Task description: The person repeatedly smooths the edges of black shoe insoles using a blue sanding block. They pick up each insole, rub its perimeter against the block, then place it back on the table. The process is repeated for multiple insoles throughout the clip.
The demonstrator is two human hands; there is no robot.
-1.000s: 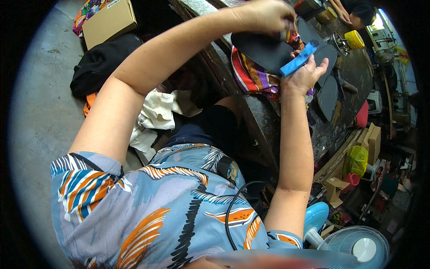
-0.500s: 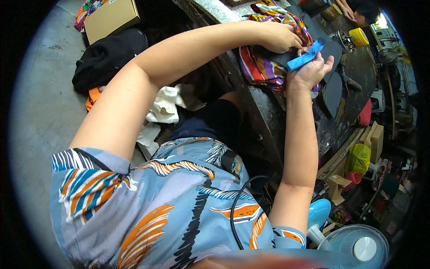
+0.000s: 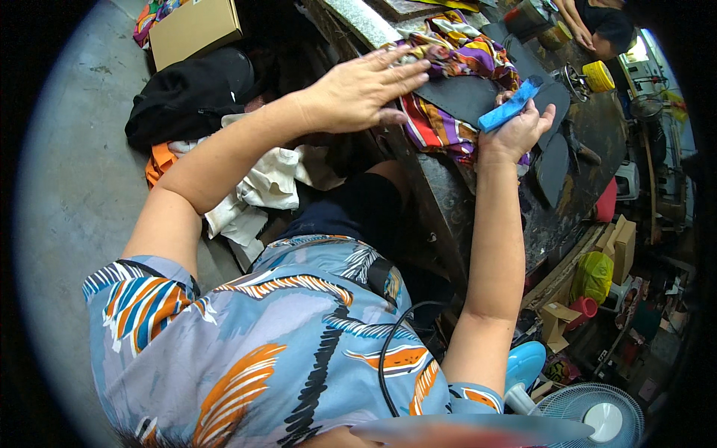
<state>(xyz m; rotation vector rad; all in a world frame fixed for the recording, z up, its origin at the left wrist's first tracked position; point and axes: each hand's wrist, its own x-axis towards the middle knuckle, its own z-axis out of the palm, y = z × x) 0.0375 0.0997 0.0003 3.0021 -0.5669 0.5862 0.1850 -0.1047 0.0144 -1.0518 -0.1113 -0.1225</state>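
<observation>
Over the near-left edge of the dark workbench (image 3: 441, 183), my left hand (image 3: 362, 89) is open, with its fingers stretched out and nothing in them. A flat dark grey sole-shaped piece (image 3: 455, 97) lies just right of it, on a multicoloured patterned cloth (image 3: 441, 131). My right hand (image 3: 515, 134), palm up, is closed around a blue strip (image 3: 508, 112) with a darkened far end; its exact kind is not clear. Another dark sole-shaped piece (image 3: 553, 172) lies right of that hand. Part of the sole under the right hand is hidden.
A yellow roll (image 3: 597, 76) and tins (image 3: 554, 35) stand at the far side of the bench. Another person's arm (image 3: 575, 26) rests there. Cardboard box (image 3: 196, 31) and black bag (image 3: 187, 97) sit at left; a fan (image 3: 594, 414) stands lower right.
My left hand has lifted off the sole-shaped piece and moved left toward the bench edge, fingers spreading. My right hand stays nearly in place, still holding the blue strip.
</observation>
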